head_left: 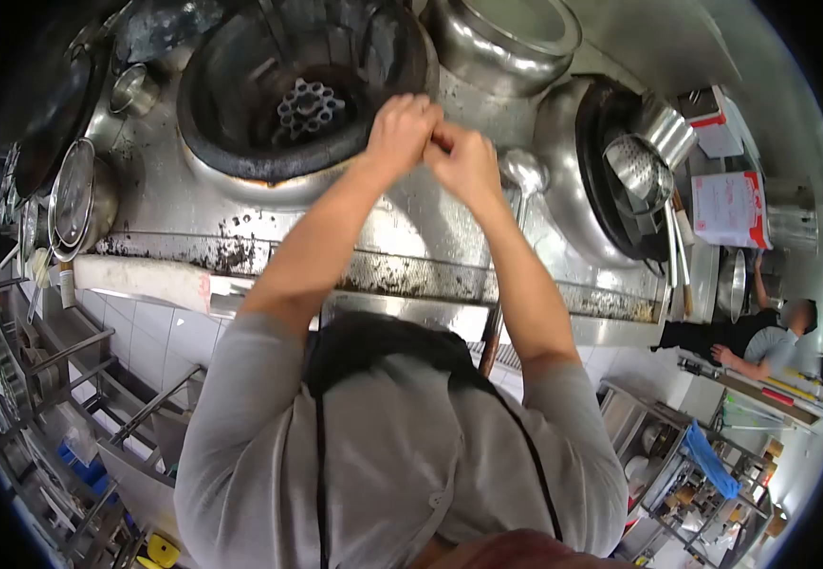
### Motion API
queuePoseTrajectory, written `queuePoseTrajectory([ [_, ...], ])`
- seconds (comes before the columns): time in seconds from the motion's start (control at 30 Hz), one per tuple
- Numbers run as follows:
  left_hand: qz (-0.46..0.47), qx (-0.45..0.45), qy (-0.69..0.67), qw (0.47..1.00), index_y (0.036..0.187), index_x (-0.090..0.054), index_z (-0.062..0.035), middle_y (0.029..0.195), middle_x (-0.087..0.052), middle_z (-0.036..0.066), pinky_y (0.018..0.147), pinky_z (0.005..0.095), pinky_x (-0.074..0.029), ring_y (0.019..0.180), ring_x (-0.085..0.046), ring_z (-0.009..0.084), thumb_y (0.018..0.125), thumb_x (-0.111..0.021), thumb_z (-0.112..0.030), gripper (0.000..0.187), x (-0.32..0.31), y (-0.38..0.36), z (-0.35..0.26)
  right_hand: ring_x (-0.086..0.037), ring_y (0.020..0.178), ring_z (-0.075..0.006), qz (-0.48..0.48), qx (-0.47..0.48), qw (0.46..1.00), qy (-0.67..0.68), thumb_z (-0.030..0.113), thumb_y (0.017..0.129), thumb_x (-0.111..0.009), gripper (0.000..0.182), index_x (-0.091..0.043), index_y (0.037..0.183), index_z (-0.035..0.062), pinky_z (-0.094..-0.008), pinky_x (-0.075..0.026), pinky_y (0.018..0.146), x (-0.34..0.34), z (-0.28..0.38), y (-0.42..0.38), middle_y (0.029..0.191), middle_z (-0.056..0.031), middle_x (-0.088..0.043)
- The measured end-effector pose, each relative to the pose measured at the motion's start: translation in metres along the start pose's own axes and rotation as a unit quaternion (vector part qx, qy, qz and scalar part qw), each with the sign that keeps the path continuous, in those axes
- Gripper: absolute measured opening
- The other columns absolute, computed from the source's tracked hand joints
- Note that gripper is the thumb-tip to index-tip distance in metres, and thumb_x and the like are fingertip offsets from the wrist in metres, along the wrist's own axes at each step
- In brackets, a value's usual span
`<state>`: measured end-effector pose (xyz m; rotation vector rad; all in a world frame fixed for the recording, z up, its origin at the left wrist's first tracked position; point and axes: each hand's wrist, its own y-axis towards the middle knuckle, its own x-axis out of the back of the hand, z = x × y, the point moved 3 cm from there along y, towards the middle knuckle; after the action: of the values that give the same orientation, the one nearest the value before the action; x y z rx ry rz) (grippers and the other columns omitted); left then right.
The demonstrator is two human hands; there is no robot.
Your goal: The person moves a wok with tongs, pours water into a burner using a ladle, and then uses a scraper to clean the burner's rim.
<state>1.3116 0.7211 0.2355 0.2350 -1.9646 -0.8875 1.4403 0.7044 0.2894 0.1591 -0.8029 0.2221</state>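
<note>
Both the left hand [398,137] and right hand [466,163] meet at the burner's [283,167] right edge — grip hidden, so I can't tell what's held, done or left. A ladle [527,172] lies right of the burner.

Has a pale cloth [141,277] along the near edge of the surface [150,204] at left, a mesh strainer [73,192] by the left edge, a red-and-white tin [726,207] toward the right, and a person [770,345] beyond.

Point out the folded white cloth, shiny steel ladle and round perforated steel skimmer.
Folded white cloth [141,280]: head view, middle of its length.
Shiny steel ladle [526,173]: head view, bowl.
Round perforated steel skimmer [632,163]: head view, holed bowl.
</note>
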Motion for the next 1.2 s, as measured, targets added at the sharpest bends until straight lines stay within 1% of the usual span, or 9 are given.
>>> queuePoseTrajectory([
  [0.07,0.022,-0.007,-0.016,1.0,0.084,-0.063,-0.0102,0.085,-0.063,0.008,0.08,0.0423,-0.051,0.087,-0.064,0.0311,0.072,-0.071,-0.007,0.014,0.005,0.019,0.002,-0.074,0.089,-0.0379,-0.035,0.024,0.999,0.01,0.02,0.083,-0.068,0.026,-0.076,0.104,0.0073,-0.0439,-0.057,0.083,0.002,-0.006,0.01,0.094,-0.0179,-0.076],
  [0.17,0.014,0.009,-0.016,1.0,0.083,-0.062,-0.0095,0.085,-0.063,0.009,0.079,0.043,-0.051,0.087,-0.064,0.0315,0.071,-0.071,-0.007,0.015,0.005,0.009,-0.005,-0.071,0.09,-0.044,-0.001,0.028,0.999,0.016,0.021,0.081,-0.07,0.023,-0.077,0.1,0.0082,-0.0485,-0.057,0.083,0.011,0.003,-0.002,0.093,-0.0232,-0.074],
  [0.3,0.012,0.0,-0.019,1.0,0.083,-0.063,-0.009,0.086,-0.063,0.01,0.079,0.0434,-0.052,0.088,-0.064,0.0323,0.071,-0.072,-0.005,0.015,-0.01,0.017,0.01,-0.071,0.09,-0.0448,-0.012,0.027,1.0,0.001,0.021,0.081,-0.07,0.023,-0.077,0.099,0.0085,-0.0495,-0.056,0.085,0.0,-0.009,0.018,0.092,-0.0232,-0.074],
  [0.5,0.001,0.026,-0.007,1.0,0.082,-0.065,-0.0092,0.085,-0.064,0.01,0.078,0.0416,-0.052,0.088,-0.066,0.0313,0.066,-0.078,-0.011,0.021,-0.015,0.022,0.006,-0.071,0.088,-0.0431,0.016,0.032,0.999,-0.022,0.021,0.079,-0.07,0.025,-0.077,0.1,0.0094,-0.0482,-0.056,0.083,0.02,-0.003,0.029,0.092,-0.0215,-0.074],
  [0.67,-0.004,0.021,0.016,1.0,0.085,-0.069,-0.0112,0.087,-0.066,0.009,0.081,0.0422,-0.053,0.087,-0.066,0.0307,0.072,-0.072,-0.007,0.014,-0.023,0.05,0.019,-0.072,0.089,-0.0417,0.0,0.035,0.999,-0.019,0.022,0.079,-0.071,0.026,-0.078,0.101,0.0102,-0.0474,-0.056,0.083,0.02,-0.009,0.059,0.092,-0.0199,-0.075],
  [0.8,-0.038,0.061,-0.012,0.997,0.085,-0.068,-0.01,0.089,-0.066,0.009,0.082,0.042,-0.053,0.091,-0.066,0.0308,0.068,-0.075,-0.009,0.019,-0.023,0.038,0.008,-0.072,0.09,-0.0415,0.035,0.039,0.997,-0.054,0.022,0.079,-0.07,0.026,-0.078,0.1,0.0098,-0.0469,-0.057,0.083,0.028,-0.003,0.061,0.092,-0.02,-0.075],
  [0.93,-0.001,0.041,0.004,0.999,0.085,-0.068,-0.0102,0.088,-0.065,0.01,0.083,0.0429,-0.053,0.091,-0.066,0.031,0.067,-0.077,-0.01,0.02,-0.032,0.057,0.024,-0.073,0.088,-0.0399,0.015,0.035,0.999,-0.038,0.022,0.078,-0.07,0.027,-0.078,0.1,0.0092,-0.0457,-0.057,0.083,0.024,-0.013,0.072,0.092,-0.0203,-0.075],
  [1.07,-0.026,0.057,0.0,0.998,0.084,-0.067,-0.0094,0.088,-0.065,0.01,0.083,0.0429,-0.052,0.091,-0.066,0.031,0.068,-0.077,-0.012,0.019,-0.029,0.057,0.015,-0.074,0.086,-0.0381,0.046,0.074,0.995,-0.048,0.023,0.078,-0.071,0.029,-0.078,0.102,0.0088,-0.0449,-0.057,0.081,0.038,-0.009,0.073,0.091,-0.0211,-0.075],
  [1.2,-0.009,0.063,0.001,0.998,0.084,-0.068,-0.0104,0.09,-0.067,0.01,0.083,0.0426,-0.052,0.091,-0.066,0.0309,0.07,-0.075,-0.011,0.015,-0.044,0.063,0.021,-0.074,0.085,-0.0381,0.049,0.03,0.997,-0.055,0.023,0.077,-0.072,0.028,-0.079,0.101,0.0088,-0.0447,-0.057,0.08,0.031,-0.025,0.081,0.09,-0.0214,-0.075],
])
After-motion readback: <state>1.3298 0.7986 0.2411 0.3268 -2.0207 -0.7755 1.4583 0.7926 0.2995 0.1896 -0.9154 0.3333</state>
